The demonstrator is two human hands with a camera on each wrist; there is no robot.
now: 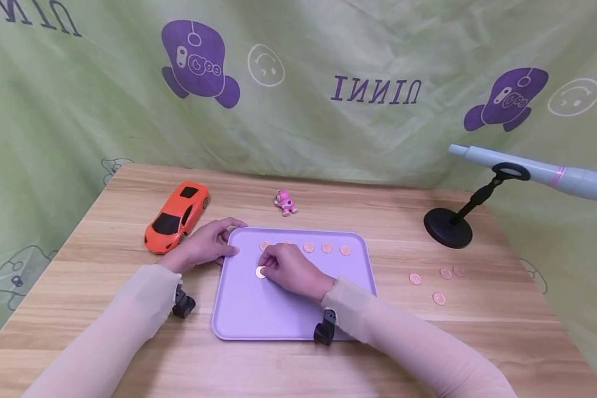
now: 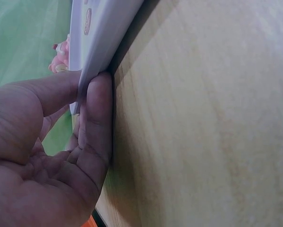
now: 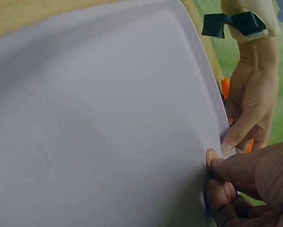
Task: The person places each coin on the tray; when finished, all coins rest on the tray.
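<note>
A lilac tray (image 1: pixel 258 323) lies on the wooden table. My left hand (image 1: pixel 205 244) grips its left rim near the far corner; in the left wrist view, the thumb is above the rim (image 2: pixel 114 28) and fingers are beneath it. Over the tray's left part, my right hand (image 1: pixel 294 270) pinches a copper-coloured coin (image 3: pixel 210 159) between thumb and fingers. That coin looks tilted up in the right wrist view, close to the tray's surface; whether it touches cannot be told. Several similar coins (image 1: pixel 326 249) lie in a row along the tray's far side, one partly hidden by the right hand.
Several loose coins (image 1: pixel 439 298) lie on the table right of the tray. An orange toy car (image 1: pixel 178 216) stands beside the left hand. Behind the tray is a small pink bear figure (image 1: pixel 285 203). A light-blue microphone-like tube (image 1: pixel 537 168) rests on a black stand (image 1: pixel 449 228) at the right.
</note>
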